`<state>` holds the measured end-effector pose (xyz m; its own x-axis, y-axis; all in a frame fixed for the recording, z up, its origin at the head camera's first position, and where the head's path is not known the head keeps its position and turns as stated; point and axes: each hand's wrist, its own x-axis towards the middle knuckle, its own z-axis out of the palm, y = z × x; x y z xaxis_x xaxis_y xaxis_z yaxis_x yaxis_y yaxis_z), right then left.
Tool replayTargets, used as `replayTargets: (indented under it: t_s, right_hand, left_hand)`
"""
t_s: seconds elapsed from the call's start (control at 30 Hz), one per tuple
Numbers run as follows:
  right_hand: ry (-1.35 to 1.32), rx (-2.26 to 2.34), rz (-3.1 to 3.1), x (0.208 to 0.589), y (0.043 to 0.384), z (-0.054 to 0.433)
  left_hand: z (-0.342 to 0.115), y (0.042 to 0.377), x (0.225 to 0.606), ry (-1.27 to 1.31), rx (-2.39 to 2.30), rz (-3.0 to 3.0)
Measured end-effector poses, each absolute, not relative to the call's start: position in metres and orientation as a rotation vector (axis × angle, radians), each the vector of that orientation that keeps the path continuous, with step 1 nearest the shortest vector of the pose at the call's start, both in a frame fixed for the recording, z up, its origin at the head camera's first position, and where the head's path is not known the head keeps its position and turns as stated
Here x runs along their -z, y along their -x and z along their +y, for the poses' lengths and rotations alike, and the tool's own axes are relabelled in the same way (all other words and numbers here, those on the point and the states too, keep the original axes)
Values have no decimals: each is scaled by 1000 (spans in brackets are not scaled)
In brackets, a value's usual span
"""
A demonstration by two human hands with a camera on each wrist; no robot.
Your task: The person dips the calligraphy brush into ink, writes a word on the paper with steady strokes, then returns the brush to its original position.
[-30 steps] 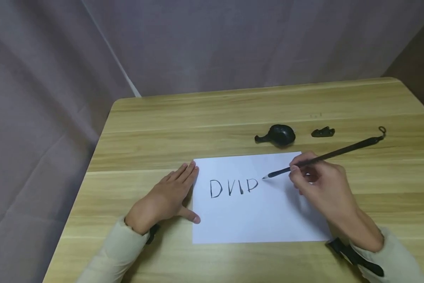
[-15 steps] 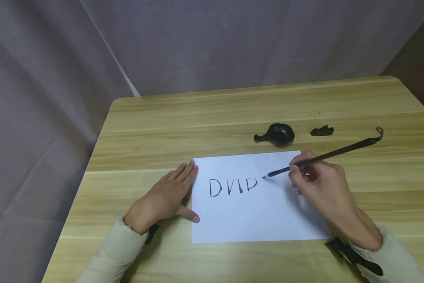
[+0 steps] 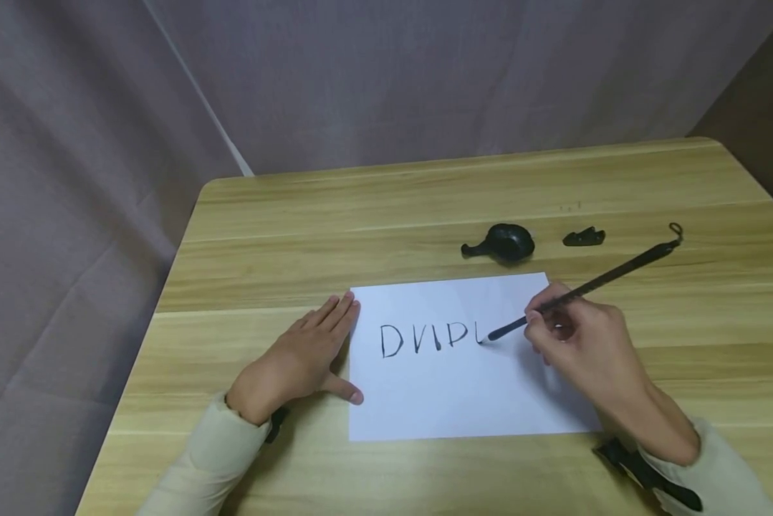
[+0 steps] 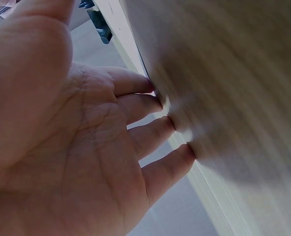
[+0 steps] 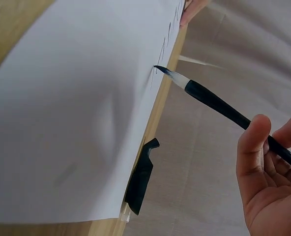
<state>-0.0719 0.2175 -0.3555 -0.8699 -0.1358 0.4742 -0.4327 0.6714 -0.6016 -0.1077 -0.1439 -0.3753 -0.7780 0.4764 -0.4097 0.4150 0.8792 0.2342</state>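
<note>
My right hand [image 3: 582,333] holds a dark writing brush [image 3: 608,278] between thumb and fingers, its handle slanting up to a hanging loop. In the right wrist view the brush's white bristles [image 5: 177,77] end in an inked tip at the paper's surface. The white sheet of paper [image 3: 450,401] bears a row of black strokes, "D V I D" like, plus a curved stroke right at the tip. My left hand [image 3: 302,358] lies with straight fingers along the sheet's left edge, thumb on the paper. The left wrist view shows its fingertips [image 4: 185,152] on the wooden surface.
Beyond the sheet stands a black ladle-shaped dish [image 3: 510,244] with a short handle. To its right sits a small black brush rest [image 3: 584,236]. All lie on a wooden table [image 3: 334,215], with a grey curtain [image 3: 425,79] behind it.
The brush tip has moved down and slightly right, and a new curved stroke shows to the right of the last letter. The brush handle now stands steeper. My left hand stays put.
</note>
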Motion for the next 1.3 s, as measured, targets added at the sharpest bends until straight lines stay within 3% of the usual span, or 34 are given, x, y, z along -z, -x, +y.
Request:
replayTargets:
  t_s: [1.3]
  right_hand:
    - [-368, -1130, -2548, 353, 75, 234]
  left_hand:
    - [-144, 106, 374, -654, -187, 2581]
